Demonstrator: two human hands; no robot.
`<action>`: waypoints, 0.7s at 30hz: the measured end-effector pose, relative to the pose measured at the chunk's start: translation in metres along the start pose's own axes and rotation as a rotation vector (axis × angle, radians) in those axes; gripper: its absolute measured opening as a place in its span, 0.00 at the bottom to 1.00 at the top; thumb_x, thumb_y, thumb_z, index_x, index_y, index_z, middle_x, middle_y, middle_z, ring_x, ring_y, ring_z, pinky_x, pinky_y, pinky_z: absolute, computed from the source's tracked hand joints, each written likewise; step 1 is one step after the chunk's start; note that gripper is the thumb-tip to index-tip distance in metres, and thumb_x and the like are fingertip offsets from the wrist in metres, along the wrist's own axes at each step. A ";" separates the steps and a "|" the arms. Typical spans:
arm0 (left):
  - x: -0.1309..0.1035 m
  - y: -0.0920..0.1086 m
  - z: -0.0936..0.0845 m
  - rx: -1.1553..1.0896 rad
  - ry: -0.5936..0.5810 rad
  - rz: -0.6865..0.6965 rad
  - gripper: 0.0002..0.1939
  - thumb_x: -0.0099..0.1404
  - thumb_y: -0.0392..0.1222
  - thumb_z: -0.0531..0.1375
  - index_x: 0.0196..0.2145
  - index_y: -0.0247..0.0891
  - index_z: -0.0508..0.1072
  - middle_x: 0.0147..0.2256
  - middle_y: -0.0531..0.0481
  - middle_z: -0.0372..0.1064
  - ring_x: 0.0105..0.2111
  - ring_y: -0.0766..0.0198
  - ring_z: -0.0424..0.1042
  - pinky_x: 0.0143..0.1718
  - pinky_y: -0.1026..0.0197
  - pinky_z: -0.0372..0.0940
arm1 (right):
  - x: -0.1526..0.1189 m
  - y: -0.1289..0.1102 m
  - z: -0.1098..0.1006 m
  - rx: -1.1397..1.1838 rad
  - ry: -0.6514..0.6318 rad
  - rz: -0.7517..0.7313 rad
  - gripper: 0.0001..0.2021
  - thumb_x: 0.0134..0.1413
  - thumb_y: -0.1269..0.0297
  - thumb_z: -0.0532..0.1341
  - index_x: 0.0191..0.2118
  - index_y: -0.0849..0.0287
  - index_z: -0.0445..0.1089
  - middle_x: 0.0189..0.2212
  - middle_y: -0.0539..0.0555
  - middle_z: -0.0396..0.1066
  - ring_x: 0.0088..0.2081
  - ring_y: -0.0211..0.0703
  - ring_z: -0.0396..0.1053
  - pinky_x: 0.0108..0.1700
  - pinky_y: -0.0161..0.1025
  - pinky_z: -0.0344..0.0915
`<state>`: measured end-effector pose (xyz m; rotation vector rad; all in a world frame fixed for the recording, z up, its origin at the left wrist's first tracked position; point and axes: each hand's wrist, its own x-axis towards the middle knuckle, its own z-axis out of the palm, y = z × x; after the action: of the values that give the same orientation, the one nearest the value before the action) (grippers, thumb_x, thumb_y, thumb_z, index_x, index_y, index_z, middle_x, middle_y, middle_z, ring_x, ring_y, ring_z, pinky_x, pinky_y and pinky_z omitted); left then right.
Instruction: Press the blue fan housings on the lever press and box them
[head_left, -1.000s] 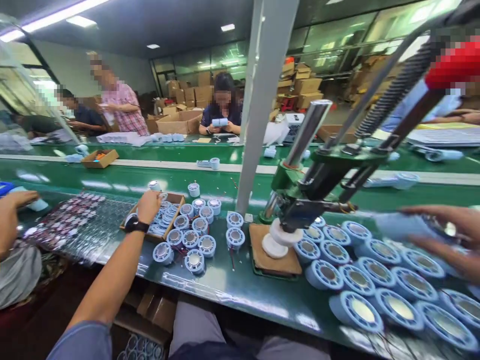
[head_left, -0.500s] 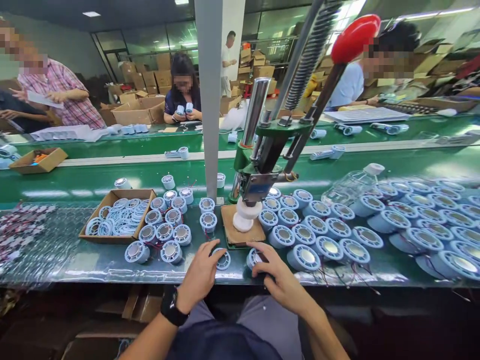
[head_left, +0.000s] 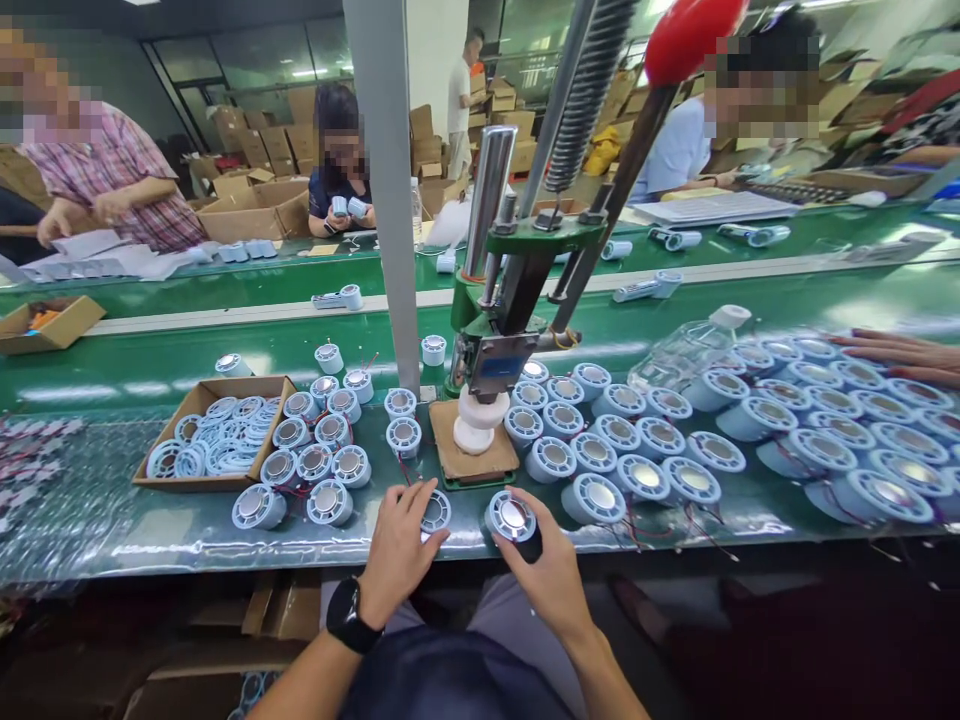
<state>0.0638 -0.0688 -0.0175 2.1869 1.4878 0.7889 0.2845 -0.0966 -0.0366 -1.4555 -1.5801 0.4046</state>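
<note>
My left hand (head_left: 405, 545) is closed around a light blue round part (head_left: 436, 512) near the bench's front edge, fingers over its left side. To the right, my right hand (head_left: 549, 560) grips a light blue motor housing (head_left: 512, 514) with a shiny metal centre, thumb in front and fingers behind. Behind both hands stands a hand press (head_left: 504, 365) with a red knob (head_left: 694, 40). Its white round tip (head_left: 474, 430) is over a brown pad (head_left: 450, 457).
A cardboard box of blue rings (head_left: 214, 480) stands at left beside several housings (head_left: 330, 502). Many more housings (head_left: 594, 498) crowd the right, with a clear bottle (head_left: 675, 355) behind. Another person's hand (head_left: 900, 352) reaches in at far right. A grey post (head_left: 386, 200) rises behind.
My right hand has closed around the housing, and my left hand has settled on the round part. Another person's hand has appeared at far right. The view has shifted slightly.
</note>
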 end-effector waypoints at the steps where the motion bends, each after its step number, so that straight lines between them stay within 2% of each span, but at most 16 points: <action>1: -0.001 0.001 -0.002 -0.039 0.028 0.000 0.31 0.62 0.36 0.63 0.62 0.39 0.61 0.56 0.43 0.66 0.53 0.50 0.63 0.56 0.45 0.63 | 0.000 -0.003 0.003 0.003 -0.009 0.013 0.23 0.56 0.62 0.62 0.58 0.57 0.63 0.53 0.57 0.69 0.53 0.48 0.70 0.56 0.47 0.68; 4: -0.001 0.013 -0.012 -0.132 0.095 0.031 0.33 0.62 0.35 0.64 0.63 0.41 0.59 0.55 0.44 0.67 0.54 0.52 0.63 0.56 0.47 0.64 | 0.001 -0.016 0.022 0.068 -0.056 0.008 0.27 0.54 0.66 0.61 0.61 0.56 0.60 0.55 0.57 0.68 0.55 0.47 0.69 0.57 0.45 0.69; 7: 0.003 0.027 -0.019 -0.146 0.068 0.093 0.38 0.59 0.32 0.65 0.64 0.43 0.57 0.56 0.46 0.67 0.54 0.53 0.64 0.57 0.48 0.63 | 0.004 -0.027 0.047 0.183 -0.114 -0.033 0.34 0.50 0.72 0.58 0.65 0.56 0.54 0.56 0.56 0.68 0.55 0.44 0.70 0.56 0.41 0.69; 10: 0.008 0.034 -0.020 -0.125 0.041 0.073 0.39 0.57 0.28 0.64 0.64 0.42 0.57 0.56 0.46 0.66 0.55 0.53 0.63 0.59 0.48 0.62 | 0.005 -0.033 0.063 0.251 -0.132 -0.039 0.41 0.45 0.76 0.55 0.68 0.55 0.49 0.55 0.55 0.69 0.54 0.42 0.71 0.55 0.39 0.70; 17: 0.009 0.031 -0.010 -0.246 0.080 -0.105 0.35 0.55 0.27 0.62 0.59 0.43 0.62 0.54 0.46 0.67 0.55 0.53 0.64 0.59 0.46 0.61 | 0.007 -0.034 0.065 0.296 -0.156 -0.019 0.44 0.49 0.73 0.57 0.71 0.56 0.40 0.54 0.55 0.71 0.54 0.43 0.71 0.55 0.41 0.70; 21: 0.004 0.032 0.002 -0.330 0.150 -0.194 0.36 0.55 0.27 0.59 0.61 0.43 0.61 0.55 0.46 0.65 0.57 0.53 0.62 0.60 0.45 0.60 | 0.003 -0.027 0.068 0.238 -0.202 -0.026 0.36 0.52 0.73 0.57 0.68 0.57 0.52 0.57 0.58 0.67 0.57 0.46 0.68 0.58 0.44 0.68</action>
<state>0.0889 -0.0772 0.0003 1.7480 1.4894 1.0637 0.2151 -0.0776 -0.0502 -1.2410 -1.6435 0.7179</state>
